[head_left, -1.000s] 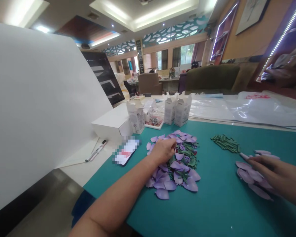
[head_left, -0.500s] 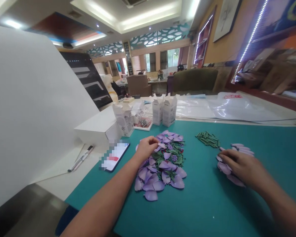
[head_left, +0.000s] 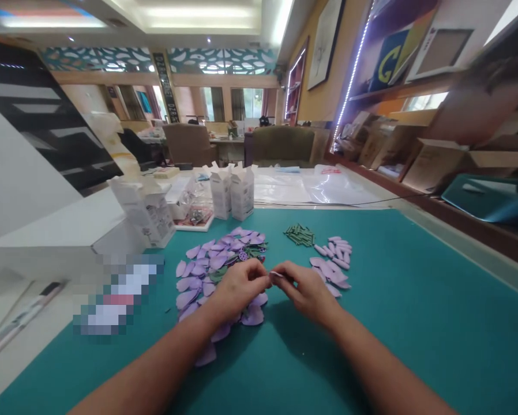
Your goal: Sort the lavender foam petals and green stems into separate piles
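Item: purple paper petal [head_left: 276, 275], pinched jointly by left hand [head_left: 237, 286] and right hand [head_left: 306, 289] (fingertips meeting); petal heap [head_left: 207, 259] beneath, mid teal cutting mat [head_left: 415, 300]. Delicate fingertip work, apparently.

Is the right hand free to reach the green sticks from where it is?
Likely yes: the green sticks lie uncovered on the mat beyond the right hand, nothing between. Its fingers, though, pinch a petal together with the left hand.

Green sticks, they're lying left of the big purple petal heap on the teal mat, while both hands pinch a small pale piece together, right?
Not left. The head view shows the green sticks lying right of the big purple petal heap on the teal mat. The left hand and right hand do pinch a small pale piece together.
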`<state>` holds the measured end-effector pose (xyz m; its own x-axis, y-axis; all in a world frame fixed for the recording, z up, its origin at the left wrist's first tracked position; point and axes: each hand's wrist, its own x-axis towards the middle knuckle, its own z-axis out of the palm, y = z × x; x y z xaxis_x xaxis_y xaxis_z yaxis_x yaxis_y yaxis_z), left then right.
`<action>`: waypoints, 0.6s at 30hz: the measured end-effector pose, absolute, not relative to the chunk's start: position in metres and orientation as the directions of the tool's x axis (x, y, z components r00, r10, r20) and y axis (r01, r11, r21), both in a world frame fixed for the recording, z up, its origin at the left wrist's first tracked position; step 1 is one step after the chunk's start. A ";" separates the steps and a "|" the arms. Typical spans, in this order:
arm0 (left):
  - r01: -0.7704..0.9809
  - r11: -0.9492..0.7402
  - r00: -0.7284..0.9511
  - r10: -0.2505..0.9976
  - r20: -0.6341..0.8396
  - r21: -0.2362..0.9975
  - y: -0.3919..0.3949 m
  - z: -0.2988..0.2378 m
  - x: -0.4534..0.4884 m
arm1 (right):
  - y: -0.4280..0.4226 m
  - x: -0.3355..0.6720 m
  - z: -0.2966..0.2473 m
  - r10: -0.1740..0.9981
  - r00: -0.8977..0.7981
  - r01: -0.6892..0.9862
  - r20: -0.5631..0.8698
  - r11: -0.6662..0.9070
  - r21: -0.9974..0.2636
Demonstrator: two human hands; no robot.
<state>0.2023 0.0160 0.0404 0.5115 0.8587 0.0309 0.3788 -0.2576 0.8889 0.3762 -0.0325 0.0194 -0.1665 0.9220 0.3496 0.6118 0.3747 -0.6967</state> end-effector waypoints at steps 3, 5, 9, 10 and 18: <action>0.328 -0.269 0.528 0.847 0.060 0.906 0.024 0.040 0.194 | -0.024 0.407 0.022 0.950 -0.006 0.729 0.311 0.217 -0.649; 0.315 -0.270 0.499 0.863 0.083 0.910 0.033 0.042 0.185 | -0.018 0.433 0.021 0.949 0.100 0.834 0.299 0.083 -0.545; 0.347 -0.267 0.389 0.913 0.121 0.899 0.053 0.045 0.163 | -0.010 0.473 0.013 0.954 0.228 0.932 0.195 -0.156 -0.326; 0.363 -0.267 0.354 0.926 0.132 0.893 0.058 0.045 0.157 | -0.009 0.477 0.010 0.955 0.249 0.930 0.162 -0.189 -0.316; 0.556 -0.296 0.195 0.955 0.224 0.777 0.095 0.038 0.116 | -0.009 0.490 -0.007 0.947 0.321 0.915 0.027 -0.303 -0.268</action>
<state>0.1158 0.0951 0.0376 0.1953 0.9549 0.2237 0.5560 -0.2957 0.7768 0.4904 -0.0092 -0.0071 0.3213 0.9466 0.0274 0.9145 -0.3027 -0.2684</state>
